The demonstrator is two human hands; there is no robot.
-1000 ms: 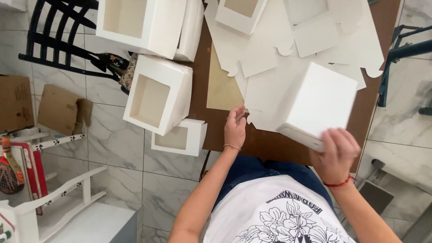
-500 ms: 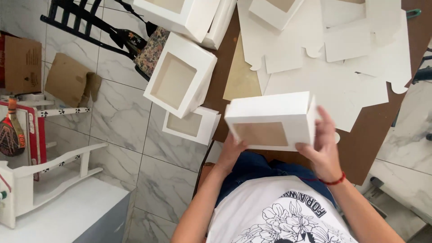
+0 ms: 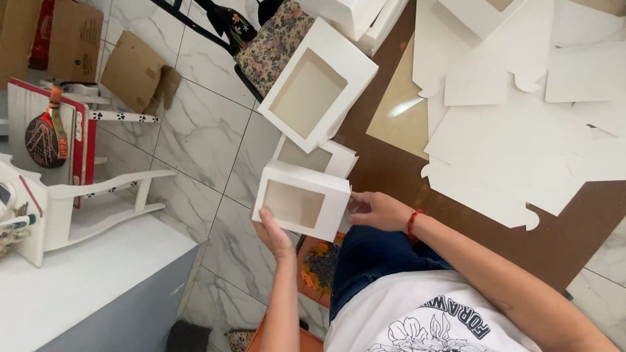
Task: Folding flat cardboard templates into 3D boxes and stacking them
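While you hold the small white window box [image 3: 301,207] out past the tabletop [image 3: 391,169] edge, over the marble floor [image 3: 195,150], your left hand [image 3: 274,236] cups its near edge from below and your right hand [image 3: 379,211] closes its grip on the end toward the tabletop. Its window faces up at you, and its long axis runs from hand to hand. Two more finished window boxes [image 3: 317,91] sit just beyond it, nearer your right hand.
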